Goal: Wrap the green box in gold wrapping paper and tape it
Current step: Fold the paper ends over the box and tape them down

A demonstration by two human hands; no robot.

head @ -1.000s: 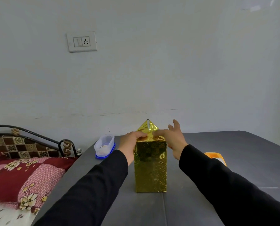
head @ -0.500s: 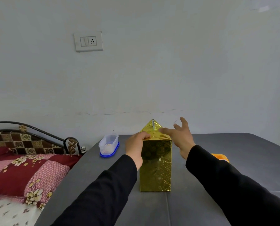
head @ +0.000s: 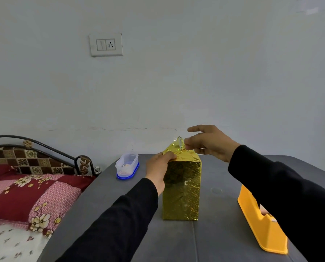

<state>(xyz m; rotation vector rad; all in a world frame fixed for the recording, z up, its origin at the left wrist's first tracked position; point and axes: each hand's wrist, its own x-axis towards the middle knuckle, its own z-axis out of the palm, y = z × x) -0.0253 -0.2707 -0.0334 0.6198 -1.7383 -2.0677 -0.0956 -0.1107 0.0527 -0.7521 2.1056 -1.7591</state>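
From the camera on my head, I am looking down across a dark grey table [head: 224,239] toward a pale wall. The box [head: 181,190] is standing upright near the middle of the table, and gold wrapping paper is covering every side I can see, so no green is showing. Its far sides and its base are hidden from me. At the top, the paper is rising into a folded triangular flap [head: 176,148] with something small and shiny at its tip; I cannot tell whether that is tape.

My right forearm is cutting across an orange tape dispenser [head: 260,220] at the right of the table, hiding its far end and most of its roll. Both my elbows are running out of the bottom edge of the picture.

My left hand [head: 158,167] is reaching forward in a black sleeve and curling over the top left edge of the box, thumb lying on the paper there and gripping it. The fingers are wrapping round the far side, out of sight. My right hand [head: 210,143] is hovering at the peak of the flap, thumb and a bent finger pinching the paper tip, while the forefinger is stretching out straight above it.

Left of the box, well apart, a clear plastic tub [head: 127,164] is sitting on a blue lid. Beyond the table edge, a bed with a floral patchwork pillow [head: 35,197] is lying partly out of frame.
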